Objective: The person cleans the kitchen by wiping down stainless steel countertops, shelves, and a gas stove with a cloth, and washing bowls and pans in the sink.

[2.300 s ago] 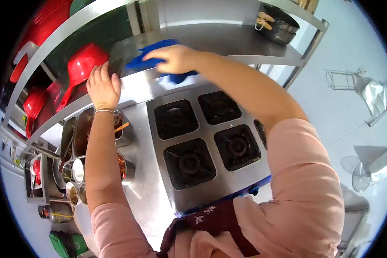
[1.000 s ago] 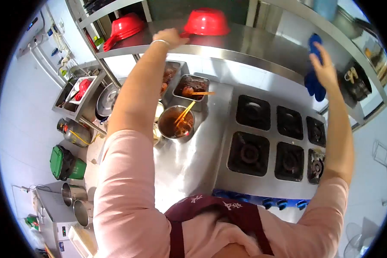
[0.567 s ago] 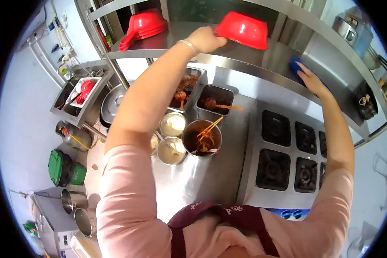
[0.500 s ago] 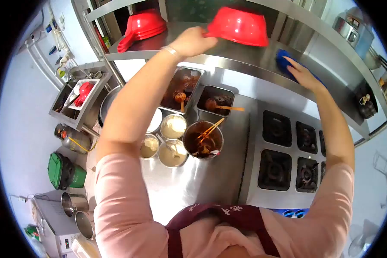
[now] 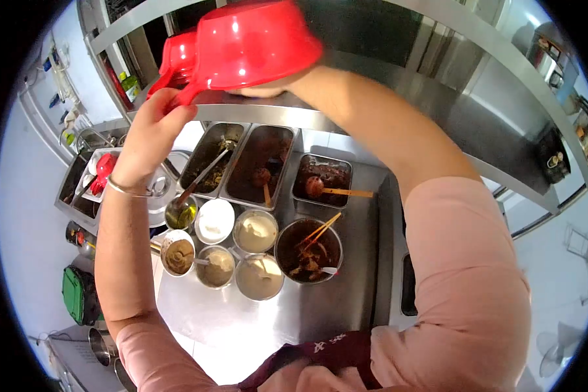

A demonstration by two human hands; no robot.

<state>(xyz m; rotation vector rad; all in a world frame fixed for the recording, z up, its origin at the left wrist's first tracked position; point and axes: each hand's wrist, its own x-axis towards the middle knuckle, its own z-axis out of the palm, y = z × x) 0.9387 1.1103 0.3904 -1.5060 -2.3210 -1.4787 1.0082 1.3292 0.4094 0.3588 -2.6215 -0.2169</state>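
My left hand [image 5: 158, 127] is closed round the handle of a large red ladle-shaped basin [image 5: 255, 46], which is raised above the metal shelf [image 5: 398, 91]. Behind and below that basin is my right hand [image 5: 261, 89], mostly hidden by it; its fingers cannot be made out, and the blue cloth does not show. Another red basin [image 5: 178, 55] sits on the shelf to the left, partly covered by the held one.
Below the shelf are metal trays [image 5: 258, 163] of dark sauce with ladles, a pot [image 5: 309, 251] with chopsticks, and several bowls of pale paste [image 5: 255, 230]. A sink [image 5: 78, 189] and green bin [image 5: 78, 294] are at left; a dark pan [image 5: 552, 157] is at right.
My left hand has lifted the red basin and moved it left. My right hand has swept left along the shelf to behind the basin. The view has shifted, and the blue cloth is out of sight.
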